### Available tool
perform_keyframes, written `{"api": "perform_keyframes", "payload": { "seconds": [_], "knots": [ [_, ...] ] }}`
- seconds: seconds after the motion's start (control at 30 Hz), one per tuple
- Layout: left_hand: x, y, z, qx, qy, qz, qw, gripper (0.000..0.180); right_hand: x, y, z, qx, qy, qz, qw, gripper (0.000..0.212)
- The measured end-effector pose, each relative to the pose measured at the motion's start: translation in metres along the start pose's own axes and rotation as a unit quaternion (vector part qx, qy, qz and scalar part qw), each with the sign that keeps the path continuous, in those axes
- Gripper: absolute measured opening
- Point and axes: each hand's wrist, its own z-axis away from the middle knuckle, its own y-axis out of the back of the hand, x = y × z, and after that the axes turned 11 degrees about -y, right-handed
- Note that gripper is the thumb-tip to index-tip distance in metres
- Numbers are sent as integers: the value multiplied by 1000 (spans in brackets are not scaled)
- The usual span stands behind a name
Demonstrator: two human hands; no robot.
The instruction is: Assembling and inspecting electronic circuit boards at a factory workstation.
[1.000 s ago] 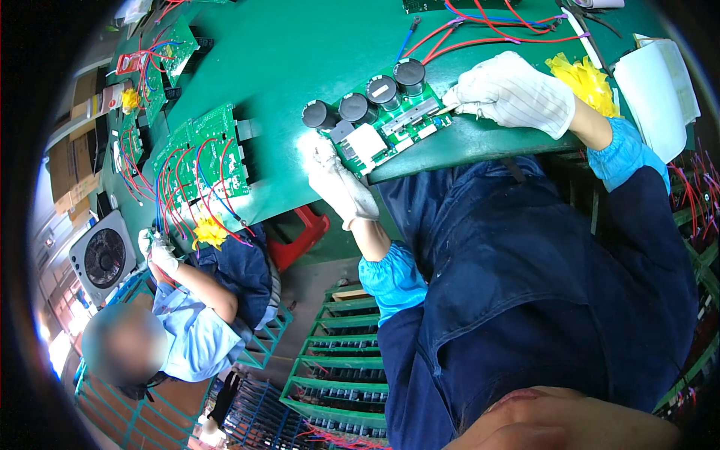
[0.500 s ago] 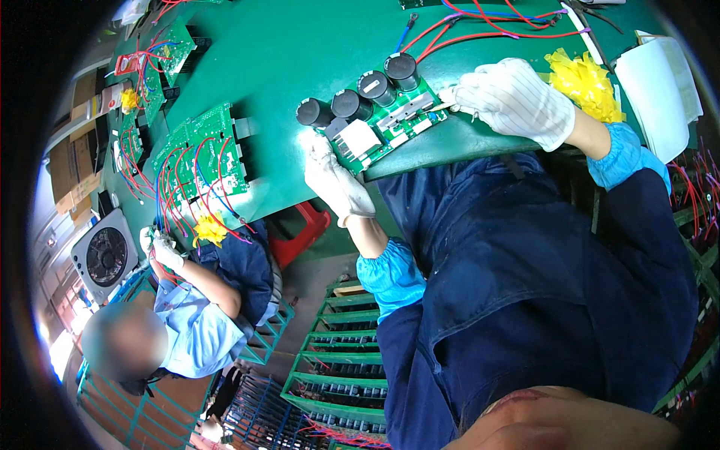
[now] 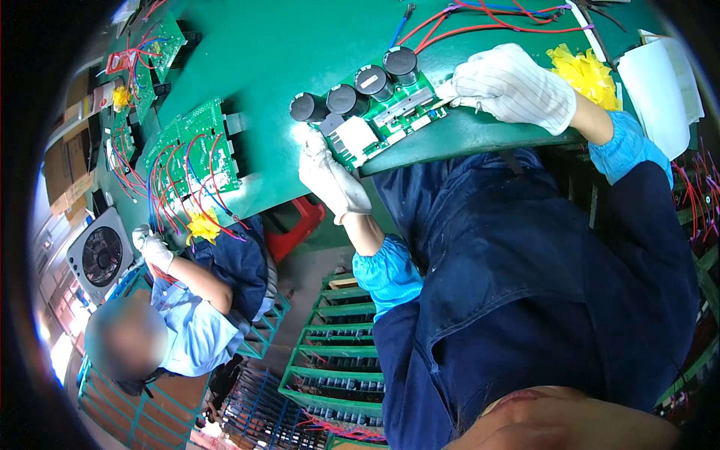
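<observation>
A green circuit board (image 3: 409,120) carries a row of several black cylindrical capacitors (image 3: 373,82), a white block-shaped part and grey metal strips. It is at the near edge of the green table. My left hand (image 3: 330,176), in a white glove, grips the board's left end with closed fingers. At the right end my right hand (image 3: 514,88), in a striped white glove, has its fingertips pinched against the board's edge. Whether a small thing also sits between those fingertips cannot be made out.
Red and blue wires (image 3: 480,28) cross the table beyond the board. Yellow strips (image 3: 585,75) and white paper sheets (image 3: 658,94) lie right. Wired boards (image 3: 196,154) lie left, by a gloved co-worker (image 3: 191,330). A red stool (image 3: 298,229) and green rack (image 3: 337,360) stand below.
The board and both my hands appear slightly further left and up in view, with the same grip. The co-worker's gloved hands have shifted slightly.
</observation>
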Motion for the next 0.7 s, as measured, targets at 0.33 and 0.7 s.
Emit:
{"api": "perform_keyframes", "payload": {
  "seconds": [0.33, 0.7],
  "knots": [
    [12, -3, 6, 15, 40, -21, 999, 29, -14, 12, -1, 88, 63, 117, 987, 25],
    [8, -3, 6, 6, 24, -2, 1000, 32, -20, 28, -4, -37, 45, 192, 980, 36]
  ]
}}
